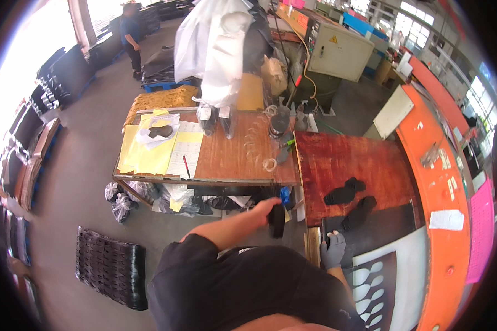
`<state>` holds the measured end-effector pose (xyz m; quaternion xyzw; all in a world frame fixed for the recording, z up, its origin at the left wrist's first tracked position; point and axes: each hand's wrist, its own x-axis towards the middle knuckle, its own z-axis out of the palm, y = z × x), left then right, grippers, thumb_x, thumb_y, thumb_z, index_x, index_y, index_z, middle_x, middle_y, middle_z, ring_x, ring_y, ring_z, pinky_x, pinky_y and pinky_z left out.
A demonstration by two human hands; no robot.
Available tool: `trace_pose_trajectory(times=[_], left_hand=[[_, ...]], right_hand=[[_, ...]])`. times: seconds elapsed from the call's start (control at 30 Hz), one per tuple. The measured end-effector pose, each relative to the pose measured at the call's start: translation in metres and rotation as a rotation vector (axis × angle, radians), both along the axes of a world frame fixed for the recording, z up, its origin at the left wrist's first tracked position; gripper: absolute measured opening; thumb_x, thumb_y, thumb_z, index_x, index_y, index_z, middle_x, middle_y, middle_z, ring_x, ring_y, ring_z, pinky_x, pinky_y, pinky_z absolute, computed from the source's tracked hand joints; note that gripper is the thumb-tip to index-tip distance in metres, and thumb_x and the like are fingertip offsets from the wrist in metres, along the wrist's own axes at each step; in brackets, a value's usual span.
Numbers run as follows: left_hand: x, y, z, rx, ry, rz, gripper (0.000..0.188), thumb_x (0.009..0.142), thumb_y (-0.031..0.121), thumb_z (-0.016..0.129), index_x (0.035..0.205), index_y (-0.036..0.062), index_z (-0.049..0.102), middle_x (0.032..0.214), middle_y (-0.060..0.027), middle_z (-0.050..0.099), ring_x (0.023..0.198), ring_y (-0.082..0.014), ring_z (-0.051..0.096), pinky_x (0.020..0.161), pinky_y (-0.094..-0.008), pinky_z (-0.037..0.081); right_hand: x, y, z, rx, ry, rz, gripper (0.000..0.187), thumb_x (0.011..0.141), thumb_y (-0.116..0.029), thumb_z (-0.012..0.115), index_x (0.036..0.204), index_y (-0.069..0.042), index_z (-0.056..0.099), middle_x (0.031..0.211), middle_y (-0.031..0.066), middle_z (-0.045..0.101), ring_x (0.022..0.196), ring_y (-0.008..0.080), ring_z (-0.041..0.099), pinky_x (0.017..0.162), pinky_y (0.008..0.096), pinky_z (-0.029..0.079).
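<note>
My left hand [266,209], bare, is closed on a black elongated piece [276,222] that hangs beside the wooden table's front edge. What kind of piece it is, I cannot make out. My right hand [333,250], in a grey glove, is at the left edge of a black sheet [389,220], its fingers curled; what they may hold is hidden. Just beyond it, a black sole-shaped piece [360,213] lies partly over the sheet. A second such piece [345,191] rests on the reddish-brown board [320,154].
A white sheet with oval cutouts [373,287] lies near right, beside an orange machine beam [425,160]. Ahead stands a wooden table [226,160] with yellow papers [141,149] and a red pen [186,166]. A black ridged stack [110,267] sits on the floor; another person [131,41] stands far left.
</note>
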<state>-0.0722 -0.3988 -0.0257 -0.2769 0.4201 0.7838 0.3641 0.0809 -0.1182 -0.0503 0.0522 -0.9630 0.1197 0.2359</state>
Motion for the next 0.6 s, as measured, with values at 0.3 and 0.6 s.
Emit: trace_pose_trajectory(times=[0.3, 0.6], left_hand=[[-0.182, 0.074, 0.088, -0.475, 1.136, -0.03, 0.032, 0.083, 0.019, 0.062, 0.107, 0.0002, 0.055, 0.089, -0.0092, 0.061, 0.075, -0.0157, 0.057, 0.064, -0.0302, 0.047], [-0.234, 0.2, 0.04, -1.446, 1.223, -0.952, 0.059, 0.078, 0.038, 0.057, 0.125, 0.0045, 0.044, 0.13, -0.0138, 0.04, 0.121, -0.0329, 0.042, 0.091, -0.0492, 0.042]], right_hand=[[-0.027, -0.021, 0.021, -0.083, 0.022, -0.045, 0.037, 0.066, -0.016, 0.068, 0.1, -0.007, 0.057, 0.109, 0.0139, 0.055, 0.103, 0.0349, 0.051, 0.087, 0.0446, 0.042], [-0.04, -0.029, 0.039, -0.211, 0.02, -0.053, 0.039, 0.062, -0.015, 0.069, 0.097, -0.006, 0.057, 0.107, 0.0144, 0.055, 0.1, 0.0338, 0.054, 0.086, 0.045, 0.044]])
